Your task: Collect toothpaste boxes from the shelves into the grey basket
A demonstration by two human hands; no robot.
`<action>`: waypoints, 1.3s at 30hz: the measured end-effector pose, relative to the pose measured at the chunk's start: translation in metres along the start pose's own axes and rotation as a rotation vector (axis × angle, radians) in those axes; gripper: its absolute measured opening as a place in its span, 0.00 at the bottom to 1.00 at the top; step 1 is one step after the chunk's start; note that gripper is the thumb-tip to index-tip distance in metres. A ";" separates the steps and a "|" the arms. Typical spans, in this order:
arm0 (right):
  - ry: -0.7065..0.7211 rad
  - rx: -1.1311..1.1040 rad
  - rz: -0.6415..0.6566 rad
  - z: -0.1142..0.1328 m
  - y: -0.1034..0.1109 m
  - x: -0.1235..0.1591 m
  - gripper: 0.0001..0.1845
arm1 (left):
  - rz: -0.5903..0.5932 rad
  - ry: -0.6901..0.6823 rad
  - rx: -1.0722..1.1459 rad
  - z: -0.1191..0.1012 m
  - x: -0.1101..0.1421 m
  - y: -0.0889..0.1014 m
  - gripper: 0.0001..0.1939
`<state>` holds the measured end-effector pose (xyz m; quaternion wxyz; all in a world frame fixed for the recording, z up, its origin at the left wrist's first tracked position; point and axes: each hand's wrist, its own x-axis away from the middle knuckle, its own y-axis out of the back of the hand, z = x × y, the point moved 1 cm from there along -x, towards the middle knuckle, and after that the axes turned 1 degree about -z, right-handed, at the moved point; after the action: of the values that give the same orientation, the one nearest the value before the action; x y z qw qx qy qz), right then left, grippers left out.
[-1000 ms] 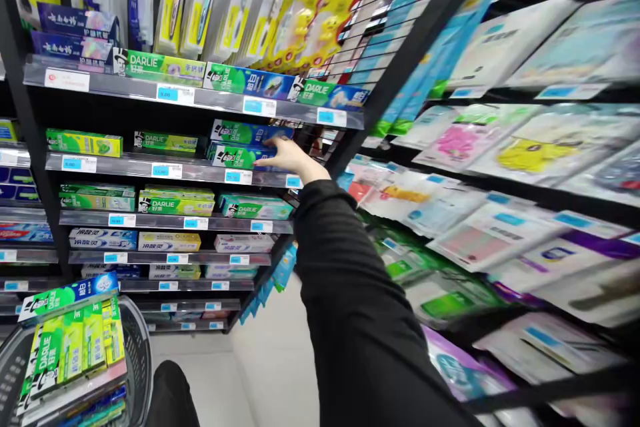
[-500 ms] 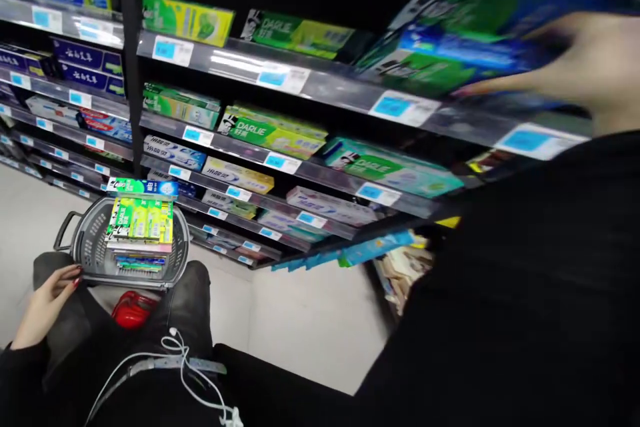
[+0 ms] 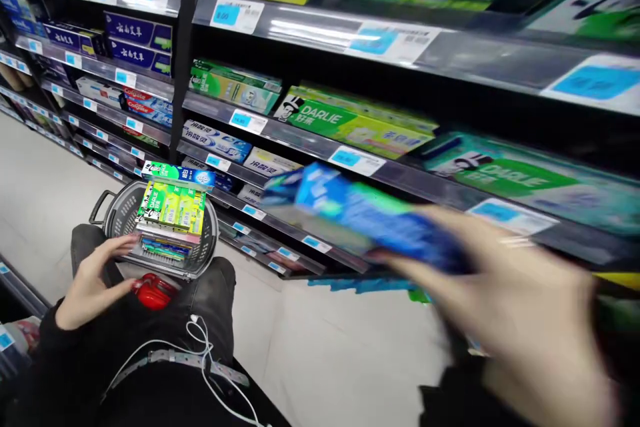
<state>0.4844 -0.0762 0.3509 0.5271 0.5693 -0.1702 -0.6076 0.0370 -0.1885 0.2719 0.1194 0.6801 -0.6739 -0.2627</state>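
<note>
My right hand (image 3: 500, 287) is closed round a blue and green toothpaste box (image 3: 360, 210), held in front of the lower shelves and smeared by motion. The box's far end points left, towards the basket; whether there is more than one box cannot be told. My left hand (image 3: 97, 277) is held with thumb and fingers apart, just in front of the grey basket (image 3: 213, 240), and holds nothing. Inside the basket are green and yellow Darlie boxes (image 3: 173, 203), and a blue and green box (image 3: 177, 173) lies across their far end.
Shelves of toothpaste boxes with price tags (image 3: 235, 15) rise ahead and to the left. The basket sits between my knees, a red object (image 3: 153, 290) just below it. A white earphone cable (image 3: 205, 347) lies over my lap. Pale floor (image 3: 320, 347) shows at right.
My right hand has drawn the box off the upper shelf and brought it down and left. My left hand has opened wider and moved from the basket's left corner to its front.
</note>
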 end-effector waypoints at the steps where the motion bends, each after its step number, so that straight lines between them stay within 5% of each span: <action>1: 0.039 -0.133 0.086 0.017 -0.019 0.011 0.28 | 0.050 -0.102 0.018 -0.010 -0.008 -0.006 0.37; 4: 0.034 -0.504 0.433 0.068 -0.078 0.038 0.28 | 0.228 -0.339 0.032 -0.036 -0.034 -0.020 0.45; 7: -0.004 -0.692 0.702 0.101 -0.114 0.045 0.28 | 0.402 -0.372 0.058 -0.046 -0.052 -0.023 0.40; 11: -0.048 -0.685 0.895 0.114 -0.121 0.031 0.31 | 0.387 -0.307 0.107 -0.032 -0.060 -0.016 0.28; 16: 0.089 -0.531 0.973 0.102 -0.106 0.017 0.41 | 0.277 -0.248 0.348 0.009 -0.066 -0.020 0.29; 19: 0.122 -0.576 0.884 0.088 -0.099 0.022 0.50 | 0.135 -0.250 0.435 0.032 -0.071 -0.022 0.32; 24: 0.116 -0.793 0.418 0.076 -0.103 0.046 0.29 | -0.032 -0.298 0.446 0.049 -0.075 -0.020 0.31; 27: 0.110 -0.833 0.226 0.077 -0.111 0.057 0.27 | -0.040 -0.355 0.471 0.050 -0.076 -0.024 0.31; 39: -0.006 -0.937 -0.024 0.071 -0.127 0.068 0.28 | -0.021 -0.332 0.459 0.048 -0.077 -0.034 0.33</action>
<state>0.3794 -0.1120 0.2342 0.7197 0.2702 0.1278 -0.6266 0.0447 -0.1014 0.2293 -0.1525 0.6441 -0.7189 -0.2125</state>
